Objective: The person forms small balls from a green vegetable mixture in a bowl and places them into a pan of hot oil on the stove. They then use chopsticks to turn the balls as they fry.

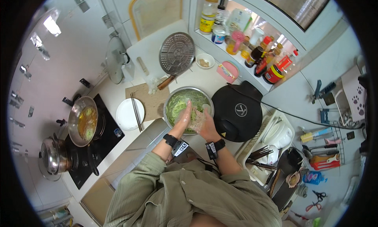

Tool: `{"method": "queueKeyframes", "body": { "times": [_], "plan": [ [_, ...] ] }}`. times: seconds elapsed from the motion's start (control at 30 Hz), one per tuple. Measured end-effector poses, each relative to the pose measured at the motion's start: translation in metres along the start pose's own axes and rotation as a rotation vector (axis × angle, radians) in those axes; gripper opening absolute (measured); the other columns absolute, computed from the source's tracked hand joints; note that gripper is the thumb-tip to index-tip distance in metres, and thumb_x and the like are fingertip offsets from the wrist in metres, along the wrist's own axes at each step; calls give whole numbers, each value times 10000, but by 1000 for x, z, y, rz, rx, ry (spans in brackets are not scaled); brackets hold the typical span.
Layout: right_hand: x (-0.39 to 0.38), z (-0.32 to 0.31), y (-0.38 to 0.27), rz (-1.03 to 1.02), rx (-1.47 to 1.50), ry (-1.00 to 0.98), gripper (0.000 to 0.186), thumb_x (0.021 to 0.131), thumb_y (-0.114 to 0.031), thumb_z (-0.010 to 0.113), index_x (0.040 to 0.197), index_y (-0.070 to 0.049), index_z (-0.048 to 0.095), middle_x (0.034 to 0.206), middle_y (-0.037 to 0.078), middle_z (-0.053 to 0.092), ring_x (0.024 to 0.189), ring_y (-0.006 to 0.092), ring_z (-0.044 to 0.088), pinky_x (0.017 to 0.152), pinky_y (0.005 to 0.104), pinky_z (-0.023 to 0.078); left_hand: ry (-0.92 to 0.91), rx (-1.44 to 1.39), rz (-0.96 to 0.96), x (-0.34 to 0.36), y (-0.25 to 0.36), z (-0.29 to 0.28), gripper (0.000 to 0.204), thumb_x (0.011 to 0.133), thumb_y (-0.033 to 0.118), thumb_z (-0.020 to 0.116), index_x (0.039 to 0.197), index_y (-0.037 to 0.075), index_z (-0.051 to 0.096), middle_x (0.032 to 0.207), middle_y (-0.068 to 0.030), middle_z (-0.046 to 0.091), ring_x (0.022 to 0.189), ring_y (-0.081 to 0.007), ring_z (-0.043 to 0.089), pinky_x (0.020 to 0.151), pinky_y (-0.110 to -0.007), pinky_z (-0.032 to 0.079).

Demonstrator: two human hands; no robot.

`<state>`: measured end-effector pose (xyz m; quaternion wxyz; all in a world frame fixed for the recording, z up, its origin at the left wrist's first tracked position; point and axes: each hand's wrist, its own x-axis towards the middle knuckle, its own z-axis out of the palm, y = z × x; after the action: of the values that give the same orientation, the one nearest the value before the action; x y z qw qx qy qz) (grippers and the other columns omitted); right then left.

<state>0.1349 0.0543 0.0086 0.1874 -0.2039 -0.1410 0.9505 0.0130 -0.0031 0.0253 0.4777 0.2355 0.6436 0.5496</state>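
Some mix (pixel 193 116) is sitting between left hand (pixel 183 117), fingers straight, and cupping right hand (pixel 207 127); squeeze evenly, bowl (pixel 166 112) below fingers.

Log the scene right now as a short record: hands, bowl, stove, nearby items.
Left hand: over the metal bowl, seemingly in clear plastic; grip unclear
Right hand: beside the left, also over the bowl; grip unclear
Bowl contents: green shreds
Stove: frying pan on black cooktop, green pieces in yellowish liquid
Left of bowl: white plate, chopsticks across it
Right of bowl: black rounded appliance
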Motion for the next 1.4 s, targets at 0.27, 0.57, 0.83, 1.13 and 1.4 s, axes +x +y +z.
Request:
{"method": "queueKeyframes", "body": {
  "times": [0.27,0.57,0.83,1.13,1.4],
  "plan": [
    [26,-24,5,-109,-39,62,469,987,-444,378,1299,-100,444,1307,60,497,1181,212,497,1001,398,414,-200,-239,-88,-5,18,-22,1019,845,770,191,1411,-74,262,1468,-219,288,1386,-298,233,1132,-388,171],
    [33,-5,-6,-77,-97,110,496,962,-492,412,1261,-105,489,1218,63,549,1124,209,531,953,371,447,-93,-483,-144,-13,-2,-17,824,907,668,304,1455,60,210,1444,-152,327,1331,-286,316,1087,-419,287],
    [27,11,7,-459,-1227,108,499,976,-415,420,1024,35,631,979,169,640,952,212,577,886,316,421,-113,-849,-225,-2,-31,-9,505,927,551,439,1259,171,458,1228,-90,519,1130,-273,499,939,-498,425],
    [15,-5,-12,-437,-593,263,582,982,-474,366,1249,18,524,1199,141,574,1119,217,531,989,308,379,-70,-851,-285,16,-46,-16,507,881,441,611,1242,106,491,1098,-67,593,935,-216,596,809,-386,520],
    [1,-1,4,-72,55,3,633,965,-537,341,1350,-37,389,1311,114,489,1202,253,471,1021,375,377,76,108,24,2,2,-1,527,918,510,490,1076,31,640,1089,-127,622,953,-232,580,823,-332,450]
  ]
}}
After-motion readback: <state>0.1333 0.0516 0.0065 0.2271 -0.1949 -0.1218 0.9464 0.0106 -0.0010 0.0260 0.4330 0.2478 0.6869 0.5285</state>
